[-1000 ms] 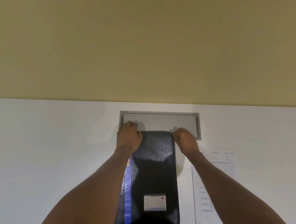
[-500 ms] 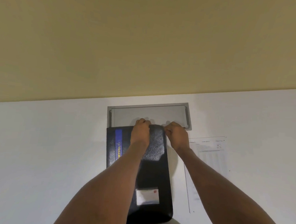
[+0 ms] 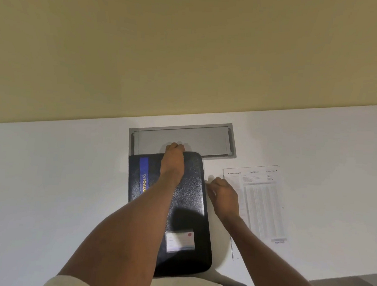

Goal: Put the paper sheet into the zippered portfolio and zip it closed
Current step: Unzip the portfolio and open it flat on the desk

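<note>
So the zippered portfolio (image 3: 186,199) is laid flat on the white table (image 3: 56,179), a dark, pebbly leather-look rectangle with rounded corners, a blue stripe with yellow lettering down one side and a small white card with a red dot near the close end. Its far edge is overlapped onto a flat grey metal cable hatch (image 3: 183,140) set flush in the table. The left hand (image 3: 173,161) is pressed palm down on the portfolio's far end, fingers curled over that edge. The right hand (image 3: 222,195) is held just beside the portfolio's right edge, fingers loosely bent; whether anything is pinched can't be told. The paper sheet (image 3: 261,201), a thin printed form, is lying flat right of the portfolio, outside it.
</note>
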Demonstrator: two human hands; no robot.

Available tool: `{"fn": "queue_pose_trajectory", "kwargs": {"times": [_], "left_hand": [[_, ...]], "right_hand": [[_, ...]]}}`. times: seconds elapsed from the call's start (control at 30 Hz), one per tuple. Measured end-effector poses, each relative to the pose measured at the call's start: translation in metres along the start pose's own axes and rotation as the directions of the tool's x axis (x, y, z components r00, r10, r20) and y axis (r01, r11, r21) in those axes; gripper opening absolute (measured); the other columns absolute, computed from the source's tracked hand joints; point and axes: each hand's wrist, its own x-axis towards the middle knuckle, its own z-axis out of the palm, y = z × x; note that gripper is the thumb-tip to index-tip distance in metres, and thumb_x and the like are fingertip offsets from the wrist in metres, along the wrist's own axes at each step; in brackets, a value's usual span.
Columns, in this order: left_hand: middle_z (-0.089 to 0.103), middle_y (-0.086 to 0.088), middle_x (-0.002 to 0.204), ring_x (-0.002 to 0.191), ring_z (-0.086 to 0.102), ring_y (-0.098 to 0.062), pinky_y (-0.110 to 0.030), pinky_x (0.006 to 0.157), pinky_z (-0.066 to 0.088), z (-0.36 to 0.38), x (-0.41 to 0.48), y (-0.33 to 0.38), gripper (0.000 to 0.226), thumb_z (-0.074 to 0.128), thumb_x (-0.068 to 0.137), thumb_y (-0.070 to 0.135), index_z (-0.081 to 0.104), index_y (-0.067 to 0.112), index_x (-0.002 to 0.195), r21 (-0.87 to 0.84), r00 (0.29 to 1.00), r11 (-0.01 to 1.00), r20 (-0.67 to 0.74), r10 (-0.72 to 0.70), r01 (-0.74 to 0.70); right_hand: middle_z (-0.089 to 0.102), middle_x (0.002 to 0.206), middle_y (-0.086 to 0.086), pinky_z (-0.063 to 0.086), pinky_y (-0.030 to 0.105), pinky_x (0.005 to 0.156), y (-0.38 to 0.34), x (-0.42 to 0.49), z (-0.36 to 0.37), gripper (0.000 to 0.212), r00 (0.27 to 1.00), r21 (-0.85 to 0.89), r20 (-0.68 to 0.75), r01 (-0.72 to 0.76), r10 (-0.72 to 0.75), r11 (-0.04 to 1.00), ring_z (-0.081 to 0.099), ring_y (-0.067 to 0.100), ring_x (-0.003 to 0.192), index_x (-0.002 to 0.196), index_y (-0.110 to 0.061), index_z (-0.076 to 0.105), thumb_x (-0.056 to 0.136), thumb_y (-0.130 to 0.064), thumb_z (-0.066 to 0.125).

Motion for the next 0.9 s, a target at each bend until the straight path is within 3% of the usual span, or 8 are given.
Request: {"fn": "queue_pose_trajectory", "kwargs": {"times": [0.33,0.5,0.57,0.67,0.9], "left_hand": [[0.057,-0.015,0.126,0.123,0.052,-0.030,-0.043,0.095,0.053,0.002,-0.004,-0.001,0.036,0.045,0.098,-0.012,0.064,0.003,0.124,0.013,1.000,1.000,-0.025,0.001,-0.001],[0.057,-0.015,0.132,0.126,0.051,-0.029,-0.042,0.100,0.052,0.006,-0.012,-0.001,0.041,0.046,0.097,-0.014,0.062,0.003,0.130,0.006,0.997,1.000,-0.074,0.003,-0.002],[0.055,-0.014,0.143,0.136,0.046,-0.029,-0.040,0.112,0.045,0.007,-0.022,-0.005,0.043,0.047,0.099,-0.008,0.058,0.004,0.139,-0.015,0.994,1.000,-0.112,0.009,-0.011],[0.036,-0.013,0.164,0.154,0.028,-0.029,-0.041,0.129,0.021,0.011,-0.048,-0.014,0.052,0.051,0.104,0.008,0.044,0.007,0.155,0.015,0.992,0.997,-0.096,0.079,-0.078],[-0.003,-0.002,0.175,0.161,-0.005,-0.021,-0.044,0.131,-0.003,0.042,-0.153,-0.056,0.070,0.045,0.108,0.040,0.013,0.020,0.166,0.183,0.975,0.961,0.110,0.191,-0.209]], "right_hand": [[0.060,0.087,-0.007,0.032,0.023,0.064,0.017,-0.087,0.020,0.018,0.996,-0.043,0.078,-0.037,0.040,0.998,0.053,0.012,0.079,0.110,-0.027,0.076,0.099,-0.023,0.062],[0.067,0.095,-0.007,0.045,0.025,0.067,0.022,-0.124,0.025,0.021,0.993,-0.041,0.106,-0.055,0.059,0.998,0.060,0.014,0.087,0.113,-0.029,0.076,0.100,-0.025,0.060],[0.068,0.095,-0.007,0.047,0.027,0.069,0.020,-0.132,0.025,0.020,0.992,-0.032,0.101,-0.069,0.072,0.997,0.061,0.015,0.087,0.109,-0.027,0.076,0.101,-0.025,0.058],[0.069,0.097,-0.006,0.047,0.029,0.068,0.016,-0.133,0.023,0.019,0.990,0.001,0.068,-0.124,0.124,0.992,0.061,0.015,0.088,0.104,-0.023,0.076,0.100,-0.022,0.057],[0.066,0.095,-0.007,0.044,0.029,0.072,0.006,-0.130,0.022,0.022,0.982,0.072,0.083,-0.178,0.172,0.981,0.061,0.016,0.092,0.099,-0.020,0.075,0.099,-0.016,0.053]]}}
